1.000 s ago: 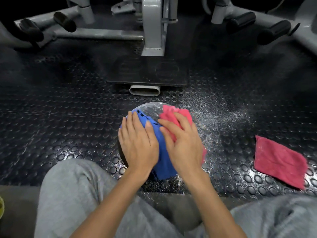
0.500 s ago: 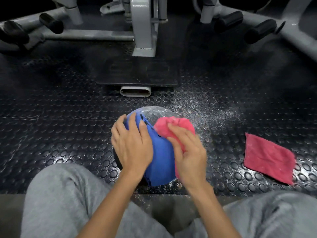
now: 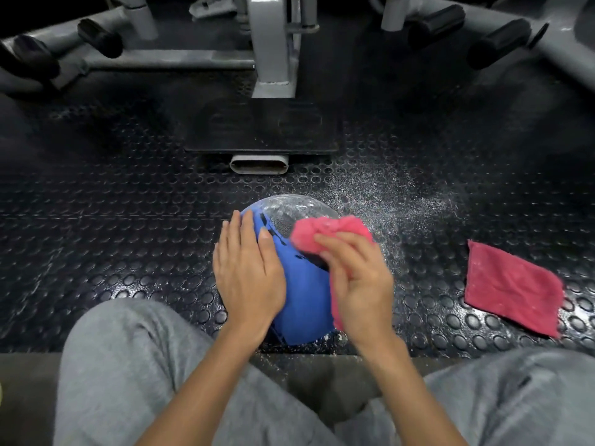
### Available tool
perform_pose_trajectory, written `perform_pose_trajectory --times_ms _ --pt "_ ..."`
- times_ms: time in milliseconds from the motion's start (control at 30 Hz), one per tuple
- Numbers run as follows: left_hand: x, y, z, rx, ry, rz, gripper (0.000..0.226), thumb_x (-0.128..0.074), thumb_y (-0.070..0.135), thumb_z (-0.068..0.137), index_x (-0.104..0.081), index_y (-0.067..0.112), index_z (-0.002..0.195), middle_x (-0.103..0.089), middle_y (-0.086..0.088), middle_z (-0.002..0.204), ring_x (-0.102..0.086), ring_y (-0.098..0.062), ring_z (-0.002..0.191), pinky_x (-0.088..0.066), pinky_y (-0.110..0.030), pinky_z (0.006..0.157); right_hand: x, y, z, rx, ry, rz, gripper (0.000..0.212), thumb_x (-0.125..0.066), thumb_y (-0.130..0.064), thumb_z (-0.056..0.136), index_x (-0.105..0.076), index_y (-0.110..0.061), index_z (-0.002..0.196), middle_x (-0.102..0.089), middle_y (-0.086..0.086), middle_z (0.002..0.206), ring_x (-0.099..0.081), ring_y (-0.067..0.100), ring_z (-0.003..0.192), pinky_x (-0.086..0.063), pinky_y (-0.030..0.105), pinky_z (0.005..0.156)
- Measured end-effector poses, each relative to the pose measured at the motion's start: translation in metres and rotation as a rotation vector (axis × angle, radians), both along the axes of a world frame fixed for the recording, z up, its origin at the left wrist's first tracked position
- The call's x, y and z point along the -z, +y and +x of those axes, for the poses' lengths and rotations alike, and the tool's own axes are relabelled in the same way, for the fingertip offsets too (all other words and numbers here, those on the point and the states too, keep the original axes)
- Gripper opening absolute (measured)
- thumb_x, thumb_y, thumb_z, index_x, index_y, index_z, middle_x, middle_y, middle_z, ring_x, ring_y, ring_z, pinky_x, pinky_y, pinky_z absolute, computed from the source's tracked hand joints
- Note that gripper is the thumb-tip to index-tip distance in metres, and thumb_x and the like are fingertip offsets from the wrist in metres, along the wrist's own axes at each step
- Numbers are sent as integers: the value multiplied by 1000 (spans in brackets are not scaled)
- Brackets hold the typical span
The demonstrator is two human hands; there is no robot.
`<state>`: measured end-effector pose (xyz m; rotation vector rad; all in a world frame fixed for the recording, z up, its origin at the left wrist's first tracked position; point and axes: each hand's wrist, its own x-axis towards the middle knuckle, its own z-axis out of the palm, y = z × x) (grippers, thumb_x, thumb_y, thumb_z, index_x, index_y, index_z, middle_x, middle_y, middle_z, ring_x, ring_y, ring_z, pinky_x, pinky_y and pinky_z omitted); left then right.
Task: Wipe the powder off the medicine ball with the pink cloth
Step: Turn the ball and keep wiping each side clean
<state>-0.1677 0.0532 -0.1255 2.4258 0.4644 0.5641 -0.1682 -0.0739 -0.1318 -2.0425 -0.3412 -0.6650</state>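
Black studded rubber floor (image 3: 96, 220) is spreading across the whole view, running out beyond the fingers on every side. Past the fingertips, at the top, a grey machine frame (image 3: 270, 43) is standing on a dark base plate (image 3: 260, 130), with black padded rollers (image 3: 434, 19) jutting out on either side of it. Nearer than the fingers, along the bottom edge, the person's legs in grey trousers (image 3: 128, 365) are framing the scene.

Between the legs, the blue medicine ball (image 3: 302, 297) is sitting on the floor, directly beneath both sets of fingers. Its far cap, just beyond the fingertips, is carrying a whitish dusty film. Well off to the right of the right fingers, a spare cloth (image 3: 512, 284) is lying flat on the floor, touching nothing else.

The left hand (image 3: 248, 272) is resting on the ball's left side, its fingers (image 3: 240, 233) lying straight and close together, flat against the blue surface. The right hand (image 3: 357, 284) is lying over the ball's right side, its fingers (image 3: 335, 244) curling round the pink cloth (image 3: 325, 235). That cloth is bunching up ahead of the fingertips against the ball's upper right, with a strip trailing down under the palm along the ball's flank. White powder (image 3: 396, 194) is speckling the floor beyond and to the right of the right fingers.
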Motion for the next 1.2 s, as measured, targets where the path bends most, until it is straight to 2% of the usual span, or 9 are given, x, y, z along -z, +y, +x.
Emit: perform_pose_trajectory --times_ms 67,167,400,467,633,733,900,1100,1200 --pt "0 -1 -1 -6 -1 2 72 -8 47 87 -35 11 143 -31 -6 152 -22 -21 142 -13 -35 115 5 -15 8 84 136 192 18 -58 -9 87 -68 -22 96 -64 -11 98 -59 3 96 -40 13 91" --pt "-2 -7 3 -20 10 28 74 -5 48 86 -35 12 144 -32 -5 152 -22 -21 142 -13 -36 115 1 -24 17 196 357 291 23 -59 -11 88 -65 -32 96 -65 -13 96 -58 -3 89 -44 22 89" --pt "-2 3 7 6 32 -25 62 -17 38 90 -35 13 143 -32 -5 152 -22 -21 142 -13 -34 115 -17 24 -10 -68 -68 -167 23 -52 -28 89 -71 -20 100 -66 -3 95 -54 19 90 -41 18 81" --pt "-2 5 5 5 22 -45 62 -17 38 89 -35 13 143 -32 -5 151 -23 -19 142 -12 -32 116 -10 9 3 -29 -24 -99 23 -53 -26 88 -71 -17 97 -65 -1 97 -56 21 91 -40 19 84" --pt "-3 -2 4 -4 25 -18 65 -12 43 90 -33 14 144 -30 -3 152 -20 -18 143 -10 -33 116 3 -28 28 180 324 132 18 -58 -12 89 -69 -20 102 -65 -1 98 -59 13 90 -44 33 89" --pt "-3 -10 7 -8 27 27 67 -10 43 89 -34 14 144 -31 -4 152 -21 -20 143 -10 -34 115 -9 -17 19 148 208 46 19 -54 -22 90 -69 -24 101 -66 -3 97 -56 15 92 -39 20 82" --pt "-2 -2 4 13 1 -2 78 -5 50 82 -37 13 143 -33 -5 151 -24 -20 142 -13 -34 115 -7 6 -3 12 -88 -197 17 -52 -28 89 -65 -26 100 -63 1 91 -52 26 79 -42 28 70" --pt "-4 2 0 2 12 -49 63 -16 41 90 -35 14 143 -32 -2 152 -22 -17 142 -12 -32 116 20 -33 15 176 161 82 16 -60 -12 86 -70 -12 98 -63 4 92 -60 26 90 -40 21 84" --pt "-8 -4 6 4 46 -21 63 -15 39 89 -34 15 144 -29 -2 153 -20 -18 143 -10 -33 116 5 -16 10 168 89 37 14 -59 -17 86 -71 -14 94 -63 3 88 -57 27 87 -39 21 79"
